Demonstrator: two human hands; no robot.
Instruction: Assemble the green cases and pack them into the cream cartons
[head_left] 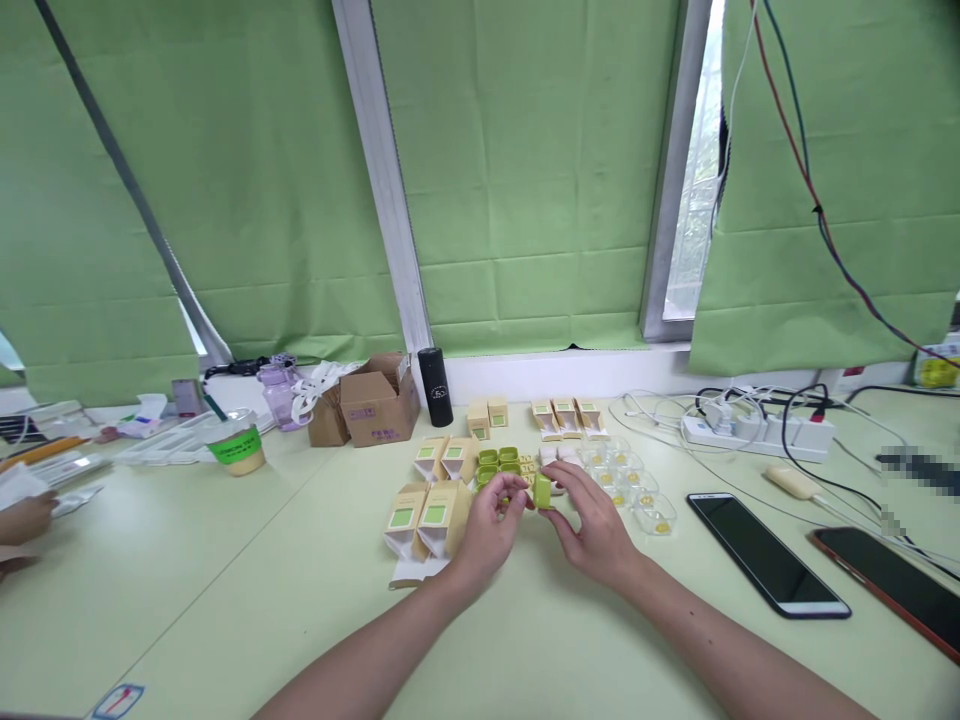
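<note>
Between thumb and fingers of my right hand (596, 522) is a small green plastic case (541, 491), held upright above the table. My left hand (491, 525) is closed in a pinch at the case's left side; what its fingertips hold, if anything, is too small to make out. Just behind my left hand sit several green open cases (509, 456) and small yellowish pieces (527, 466). White pieces (568, 455) lie behind my right hand, partly covered by it. Several clear plastic cups with yellow centres (619, 478) stand to its right. Open kraft boxes (444, 512) stand left of my left hand.
More kraft boxes (568, 418) stand farther back. A black bottle (435, 387), a cardboard box (375, 405) and a drink cup (238, 445) are behind and left. Phones (765, 553) and a power strip (757, 437) with cables occupy the right. Another person's hand (26, 518) shows far left.
</note>
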